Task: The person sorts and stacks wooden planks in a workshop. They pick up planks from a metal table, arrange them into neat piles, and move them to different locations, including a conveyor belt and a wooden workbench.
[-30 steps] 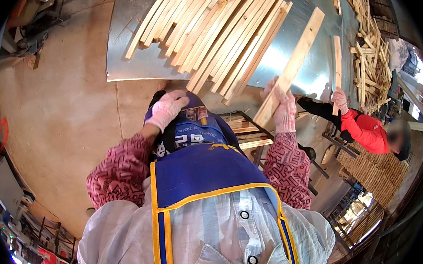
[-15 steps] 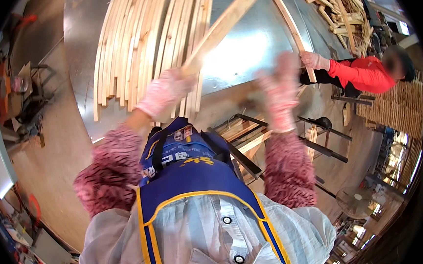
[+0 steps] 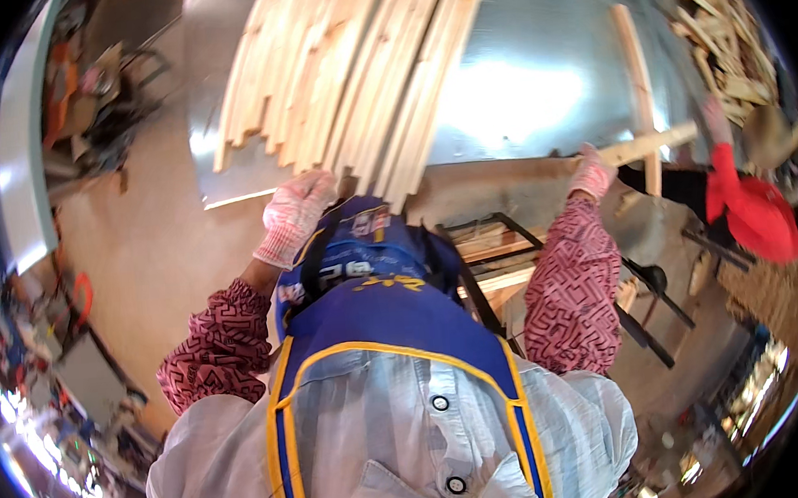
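Note:
Both my hands wear pale pink-and-white gloves. My left hand [image 3: 297, 214] is closed at the near ends of a row of pale wooden strips [image 3: 331, 69] on the metal table; what its fingers hold, if anything, is hidden. Out to the right, at the table's near edge, my right hand [image 3: 591, 175] grips one end of a wooden strip [image 3: 655, 143]. That strip points right, toward a co-worker in red. It crosses another wooden strip [image 3: 633, 57], which lies lengthwise and juts past the table edge.
The shiny metal table [image 3: 514, 37] spreads ahead. A heap of wood offcuts [image 3: 726, 32] is at the far right, beside the co-worker's raised hand [image 3: 717, 122]. Below the table edge, a dark metal frame [image 3: 499, 228] holds more wood. A black-legged stand [image 3: 646, 278] stands to the right.
The slanting strip my left hand held is gone from it; my right hand, empty and blurred before, now grips a strip farther right. The whole view has shifted, and the co-worker leans lower.

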The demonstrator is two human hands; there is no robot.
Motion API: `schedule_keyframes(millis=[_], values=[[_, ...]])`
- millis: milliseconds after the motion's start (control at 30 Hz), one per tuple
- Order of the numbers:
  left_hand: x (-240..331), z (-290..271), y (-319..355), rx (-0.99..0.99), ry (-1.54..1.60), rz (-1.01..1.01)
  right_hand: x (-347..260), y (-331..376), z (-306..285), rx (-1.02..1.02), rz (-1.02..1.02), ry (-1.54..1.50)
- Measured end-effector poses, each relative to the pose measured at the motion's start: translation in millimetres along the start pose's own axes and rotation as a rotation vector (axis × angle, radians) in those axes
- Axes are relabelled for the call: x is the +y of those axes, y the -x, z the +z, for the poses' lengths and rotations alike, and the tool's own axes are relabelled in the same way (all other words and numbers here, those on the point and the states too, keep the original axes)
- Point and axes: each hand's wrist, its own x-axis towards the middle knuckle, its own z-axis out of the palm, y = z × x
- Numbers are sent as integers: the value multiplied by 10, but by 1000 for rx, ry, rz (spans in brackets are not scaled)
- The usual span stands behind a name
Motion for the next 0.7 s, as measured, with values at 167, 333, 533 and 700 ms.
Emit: schedule_keyframes(millis=[167,333,533,700], values=[[-923,-397,204,-53,-172,-122,-67,-28,405,89,210,352],[-1078,-64,-163,-351,-934,484,-40,-184,318,-179,83,517],[-425,-21,198,-359,-628,512,82,470,249,-89,-117,230],[557,-255,-26,-349,91,186,401,1120,536,-194,-340,13]])
